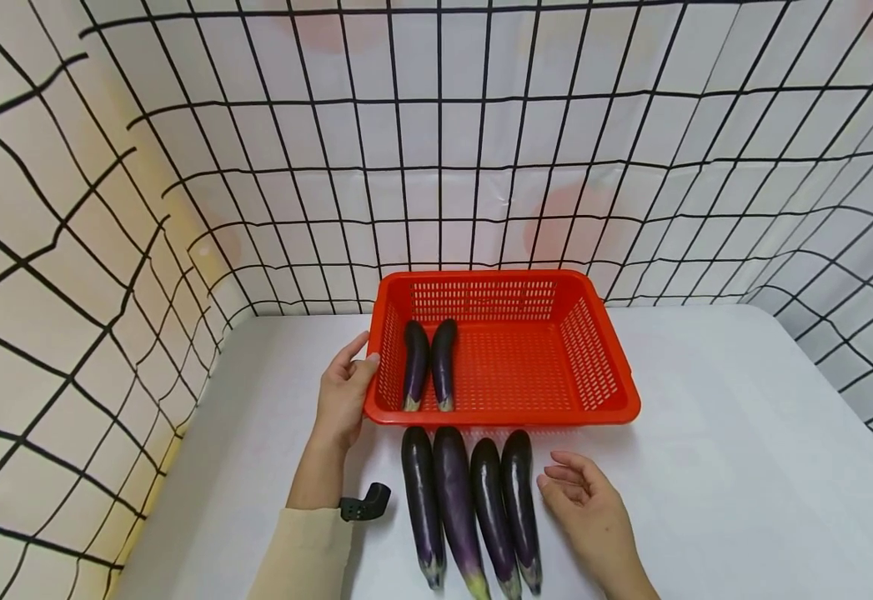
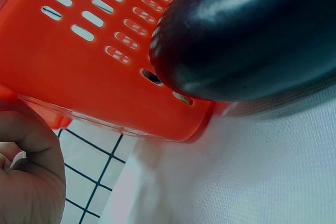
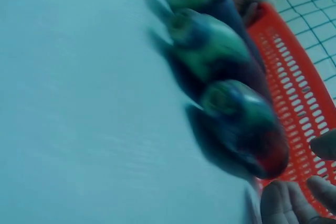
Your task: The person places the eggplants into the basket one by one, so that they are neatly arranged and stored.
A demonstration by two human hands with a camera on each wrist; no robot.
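With thumb and fingers, my left hand [image 1: 342, 396] grips the left rim of a red plastic basket [image 1: 507, 417]. Inside it, at the left end, two dark purple eggplants lie side by side, a left one [image 1: 416, 362] and a right one [image 1: 444, 362]. Several more eggplants [image 1: 421, 504] form a row on the table in front of the basket, stem ends toward me. My right hand [image 1: 589, 508] is just right of the rightmost eggplant [image 1: 520, 504], fingers loosely bent with nothing between them. The left wrist view shows one eggplant [image 2: 252, 35] large before the basket's slotted wall [image 2: 68, 72].
The basket stands on a white tabletop [image 1: 721, 467]. A black wire grid [image 1: 439, 167] rises behind and along both sides, with pale sheeting behind it. A black wrist strap mount [image 1: 367, 502] sticks out from the left wrist beside the eggplant row.
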